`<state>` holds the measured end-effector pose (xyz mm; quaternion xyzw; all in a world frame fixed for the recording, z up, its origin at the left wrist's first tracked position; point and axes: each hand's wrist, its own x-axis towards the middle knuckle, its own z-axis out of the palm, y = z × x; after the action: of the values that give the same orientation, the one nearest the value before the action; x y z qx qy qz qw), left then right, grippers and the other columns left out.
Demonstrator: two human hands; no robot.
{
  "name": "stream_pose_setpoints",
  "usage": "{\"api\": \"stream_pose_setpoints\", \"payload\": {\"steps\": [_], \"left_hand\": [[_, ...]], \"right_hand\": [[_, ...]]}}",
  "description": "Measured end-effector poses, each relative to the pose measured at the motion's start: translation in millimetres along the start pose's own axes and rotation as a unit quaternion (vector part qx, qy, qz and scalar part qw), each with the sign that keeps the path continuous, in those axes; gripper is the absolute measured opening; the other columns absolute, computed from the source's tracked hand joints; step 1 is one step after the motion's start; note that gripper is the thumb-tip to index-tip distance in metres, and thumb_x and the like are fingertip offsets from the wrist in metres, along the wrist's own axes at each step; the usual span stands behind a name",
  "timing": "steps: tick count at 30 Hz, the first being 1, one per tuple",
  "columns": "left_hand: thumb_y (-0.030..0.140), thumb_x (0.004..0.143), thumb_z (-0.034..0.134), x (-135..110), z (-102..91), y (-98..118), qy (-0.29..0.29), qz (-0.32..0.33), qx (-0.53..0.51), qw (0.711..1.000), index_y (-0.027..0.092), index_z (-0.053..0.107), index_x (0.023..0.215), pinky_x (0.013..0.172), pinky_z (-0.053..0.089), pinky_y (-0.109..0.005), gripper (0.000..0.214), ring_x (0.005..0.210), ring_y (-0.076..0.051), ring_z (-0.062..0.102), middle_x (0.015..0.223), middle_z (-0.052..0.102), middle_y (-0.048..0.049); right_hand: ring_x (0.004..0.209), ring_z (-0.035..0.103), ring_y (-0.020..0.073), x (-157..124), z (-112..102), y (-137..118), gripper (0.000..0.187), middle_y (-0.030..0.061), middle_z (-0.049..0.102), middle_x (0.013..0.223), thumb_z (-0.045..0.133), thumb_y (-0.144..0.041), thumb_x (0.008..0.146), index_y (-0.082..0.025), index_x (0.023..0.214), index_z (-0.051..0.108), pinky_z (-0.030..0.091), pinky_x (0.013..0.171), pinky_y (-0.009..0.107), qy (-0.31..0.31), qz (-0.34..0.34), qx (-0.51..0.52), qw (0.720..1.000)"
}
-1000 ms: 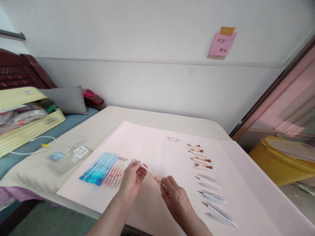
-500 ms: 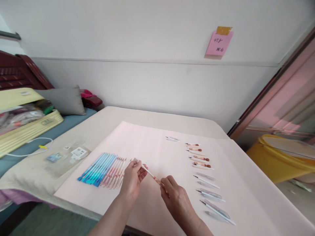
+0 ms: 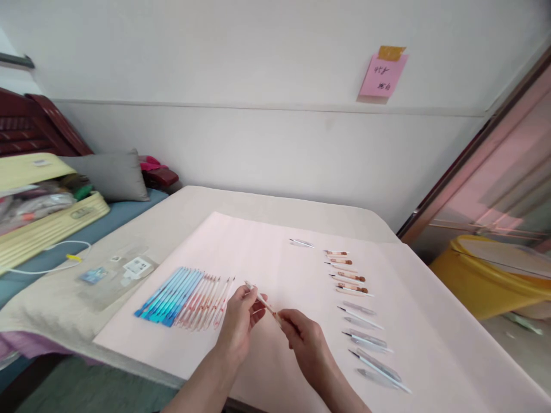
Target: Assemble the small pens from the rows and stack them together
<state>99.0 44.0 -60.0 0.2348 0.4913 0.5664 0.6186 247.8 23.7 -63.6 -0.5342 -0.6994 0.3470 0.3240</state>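
My left hand [image 3: 241,318] and my right hand [image 3: 305,343] both pinch one thin pinkish-white pen [image 3: 260,299], held slanted above a pale pink sheet [image 3: 258,246]. The left fingers grip its upper end, the right fingers its lower end. Just left of the hands lies a tidy row of blue pens [image 3: 170,295] and clear pink pens [image 3: 206,301]. To the right lie a column of brown-tipped pen parts [image 3: 346,274] and a column of greyish clear pen parts [image 3: 370,344].
The sheet lies on a beige table [image 3: 206,201] near a white wall. Small packets [image 3: 124,268] rest at the table's left. A yellow case [image 3: 47,223] and grey pillow [image 3: 112,175] sit on the bed at left. A yellow bin [image 3: 491,275] stands at right.
Both hands have shifted slightly right and toward me with the pen. The pink pens at the end of the row now show clear of my left hand.
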Motion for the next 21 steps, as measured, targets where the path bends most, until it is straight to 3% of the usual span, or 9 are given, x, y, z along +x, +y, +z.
{"api": "stream_pose_setpoints", "payload": {"steps": [3,6,12,18,21], "left_hand": [[0.043,0.072,0.061,-0.2,0.2,0.2,-0.001,-0.005,0.011,1.000,0.016,0.054,0.080,0.069,0.044,-0.028,0.029,0.074,-0.014,0.059,0.087,0.064,-0.0086],[0.044,0.072,0.061,-1.1,1.0,-0.7,0.000,-0.002,0.020,1.000,0.016,0.055,0.081,0.070,0.044,-0.028,0.029,0.076,-0.015,0.059,0.088,0.064,-0.0095],[0.046,0.070,0.063,-0.8,0.4,-1.0,0.005,0.004,0.012,1.000,0.017,0.056,0.079,0.070,0.044,-0.028,0.031,0.076,-0.015,0.059,0.087,0.065,-0.0087],[0.045,0.068,0.065,-3.9,2.7,0.9,0.004,0.001,0.001,1.000,0.017,0.057,0.078,0.069,0.044,-0.027,0.031,0.075,-0.015,0.060,0.087,0.065,-0.0087],[0.044,0.068,0.065,-5.5,3.3,2.5,0.000,0.002,-0.004,1.000,0.017,0.057,0.078,0.068,0.044,-0.027,0.031,0.075,-0.015,0.060,0.088,0.065,-0.0092]], "right_hand": [[0.046,0.047,0.0098,2.0,1.6,1.1,0.024,-0.0034,0.053,0.059,0.040,-0.033,0.084,-0.020,0.089,0.059,0.040,0.050,0.021,-0.017,0.072,0.071,0.995],[0.041,0.043,0.0084,2.9,3.5,2.0,0.023,-0.0044,0.052,0.057,0.042,-0.033,0.081,-0.020,0.088,0.060,0.038,0.047,0.021,-0.011,0.094,0.084,0.992],[0.044,0.047,0.0092,4.2,2.4,2.7,0.025,-0.0015,0.058,0.063,0.042,-0.029,0.080,-0.021,0.087,0.064,0.040,0.048,0.021,0.012,0.064,0.059,0.996],[0.064,0.055,0.0139,0.1,4.9,8.6,0.032,0.0013,0.057,0.081,0.047,-0.015,0.071,-0.027,0.097,0.063,0.043,0.060,0.024,0.053,-0.016,-0.063,0.996],[0.067,0.056,0.0142,-1.3,6.4,8.4,0.031,0.0021,0.055,0.082,0.045,-0.015,0.074,-0.026,0.097,0.063,0.044,0.062,0.025,0.057,-0.028,-0.068,0.996]]}}
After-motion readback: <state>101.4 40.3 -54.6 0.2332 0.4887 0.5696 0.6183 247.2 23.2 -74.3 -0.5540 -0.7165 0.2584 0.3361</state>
